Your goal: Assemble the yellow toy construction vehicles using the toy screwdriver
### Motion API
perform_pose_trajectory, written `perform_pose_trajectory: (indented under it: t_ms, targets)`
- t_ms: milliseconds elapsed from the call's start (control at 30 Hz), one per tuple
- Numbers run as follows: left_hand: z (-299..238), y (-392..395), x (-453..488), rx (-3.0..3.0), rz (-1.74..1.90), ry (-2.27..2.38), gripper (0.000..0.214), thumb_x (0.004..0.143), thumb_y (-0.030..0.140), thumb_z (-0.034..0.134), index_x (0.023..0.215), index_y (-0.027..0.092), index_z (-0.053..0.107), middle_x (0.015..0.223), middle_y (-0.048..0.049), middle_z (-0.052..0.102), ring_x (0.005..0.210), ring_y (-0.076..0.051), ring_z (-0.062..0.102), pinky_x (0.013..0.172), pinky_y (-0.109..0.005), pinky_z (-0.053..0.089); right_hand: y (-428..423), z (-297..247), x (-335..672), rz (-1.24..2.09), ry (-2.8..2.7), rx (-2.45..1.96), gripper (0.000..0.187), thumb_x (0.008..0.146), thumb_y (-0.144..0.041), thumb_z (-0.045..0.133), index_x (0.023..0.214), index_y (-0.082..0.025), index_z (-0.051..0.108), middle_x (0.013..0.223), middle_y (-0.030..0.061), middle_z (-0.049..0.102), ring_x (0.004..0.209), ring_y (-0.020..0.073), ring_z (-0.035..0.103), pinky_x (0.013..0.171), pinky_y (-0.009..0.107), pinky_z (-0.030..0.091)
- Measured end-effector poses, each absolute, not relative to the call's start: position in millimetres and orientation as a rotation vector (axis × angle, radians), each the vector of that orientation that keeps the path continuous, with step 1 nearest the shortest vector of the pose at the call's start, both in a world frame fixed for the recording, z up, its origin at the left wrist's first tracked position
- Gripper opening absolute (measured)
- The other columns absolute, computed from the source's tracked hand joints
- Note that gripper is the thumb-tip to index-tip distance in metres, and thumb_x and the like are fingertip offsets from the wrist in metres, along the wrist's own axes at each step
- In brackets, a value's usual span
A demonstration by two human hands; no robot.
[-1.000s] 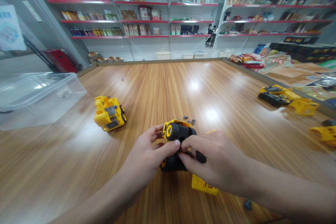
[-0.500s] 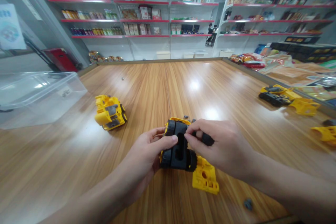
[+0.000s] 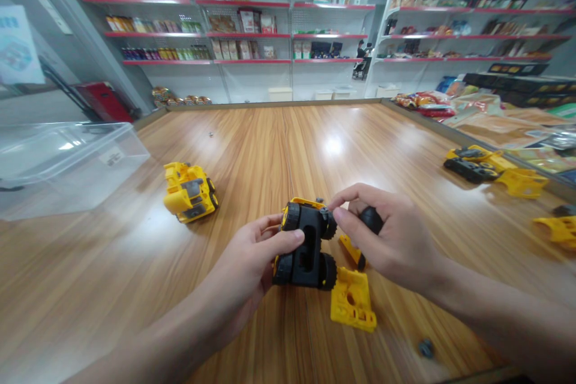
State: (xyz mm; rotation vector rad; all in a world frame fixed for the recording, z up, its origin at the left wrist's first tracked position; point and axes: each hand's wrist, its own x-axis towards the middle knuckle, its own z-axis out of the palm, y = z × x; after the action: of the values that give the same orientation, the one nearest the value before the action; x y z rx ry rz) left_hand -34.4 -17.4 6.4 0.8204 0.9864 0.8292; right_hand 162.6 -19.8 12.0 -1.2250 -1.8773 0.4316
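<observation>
My left hand (image 3: 258, 255) is closed around a toy truck chassis (image 3: 299, 258), thumb pressed on its black underside. The chassis is tipped up so the long slot in its base and its chunky black wheels show, with yellow bodywork at the edge. My right hand (image 3: 382, 228) is closed just right of the upper wheel, thumb and forefinger pinched together near a small grey piece. A black rounded handle (image 3: 371, 219) is tucked in its curled fingers; the tool's other end is hidden. Below lies a yellow plastic body part (image 3: 353, 300), with another yellow piece (image 3: 350, 249) partly behind my right hand.
A yellow toy truck (image 3: 189, 192) stands on the wooden table (image 3: 252, 156) at left, beside a clear plastic bin (image 3: 76, 168). More yellow toy vehicle parts (image 3: 522, 183) lie at right. A small grey part (image 3: 425, 348) is near the front edge. Stocked shelves line the back.
My right hand has drawn back from the slot, up and to the right, carrying the black handle. The upper right wheel and a yellow piece behind the hand now show.
</observation>
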Motion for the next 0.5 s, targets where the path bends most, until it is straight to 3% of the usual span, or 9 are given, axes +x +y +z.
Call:
perform_pose_trajectory:
  t_ms: [133,300,500]
  targets:
    - [5.7,-17.6,-35.0,0.826,0.836,0.979,0.049,0.077,0.027,0.073,0.122,0.013,0.059,0.114,-0.0145,0.068,0.091,-0.023,0.067,0.073,-0.030,0.052,-17.5,9.3,163.0,0.435,-1.882,-1.268,0.016,0.090,-0.026,0.058,0.097,-0.017,0.069,0.057,-0.0046,0.054,0.049,0.0087,0.049,0.049,0.023,0.038]
    - [3.9,-17.7,-34.7,0.861,0.847,0.966,0.050,0.078,0.025,0.072,0.124,0.013,0.057,0.116,-0.0144,0.067,0.100,-0.027,0.066,0.078,-0.033,0.052,-16.0,2.9,162.4,0.460,-1.885,-1.297,0.013,0.089,-0.030,0.062,0.090,-0.020,0.071,0.058,-0.0050,0.057,0.050,0.0077,0.051,0.050,0.022,0.040]
    - [5.0,-17.0,-33.8,0.820,0.824,0.974,0.047,0.079,0.027,0.072,0.122,0.013,0.059,0.112,-0.0133,0.069,0.096,-0.025,0.066,0.073,-0.030,0.051,-20.1,5.3,160.6,0.492,-1.883,-1.194,0.012,0.089,-0.028,0.063,0.090,-0.019,0.070,0.057,-0.0056,0.054,0.050,0.0073,0.049,0.051,0.021,0.039]
